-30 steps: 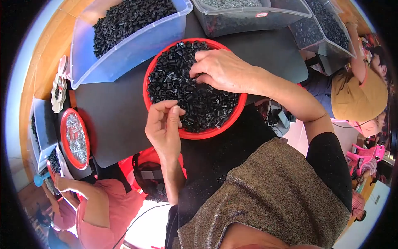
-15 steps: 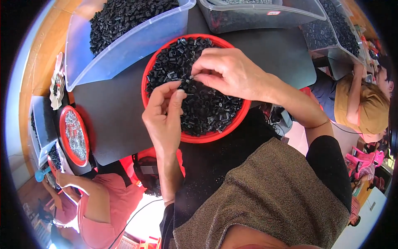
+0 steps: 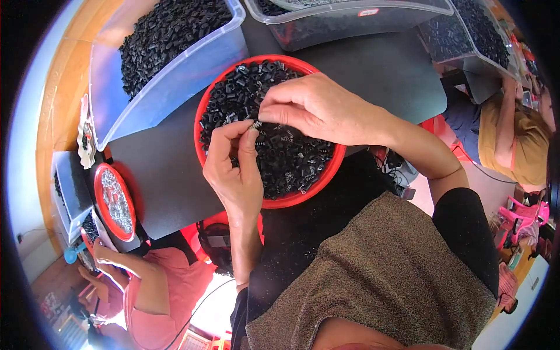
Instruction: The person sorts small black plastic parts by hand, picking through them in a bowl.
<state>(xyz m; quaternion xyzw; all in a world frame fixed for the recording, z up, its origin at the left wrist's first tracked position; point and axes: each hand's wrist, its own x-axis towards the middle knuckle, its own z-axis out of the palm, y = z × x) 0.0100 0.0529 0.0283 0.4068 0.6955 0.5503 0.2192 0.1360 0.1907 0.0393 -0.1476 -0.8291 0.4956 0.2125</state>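
My left hand (image 3: 232, 160) is over the left side of a round red basin (image 3: 280, 203), its thumb and forefinger pinched on a small coiled metal spring (image 3: 255, 125). Right beside that spring are the closed fingertips of my right hand (image 3: 321, 111), which reaches in from the right. Whatever those right fingers hold is hidden behind them. Beneath both hands, the basin is filled with small black plastic parts (image 3: 291, 166), with several metal springs lying among them.
A clear bin (image 3: 192, 76) of black parts stands behind left, a second bin (image 3: 350, 29) behind, a third (image 3: 466, 41) at right. Left, a red-rimmed bowl (image 3: 116, 201) holds shiny metal pieces. People sit nearby, one in a pink top (image 3: 157, 280), another in mustard (image 3: 504, 134).
My right hand's fingertips have moved left and down to my left fingertips; a gap separated them before. The spring now shows between my left fingers. The whole view has shifted slightly.
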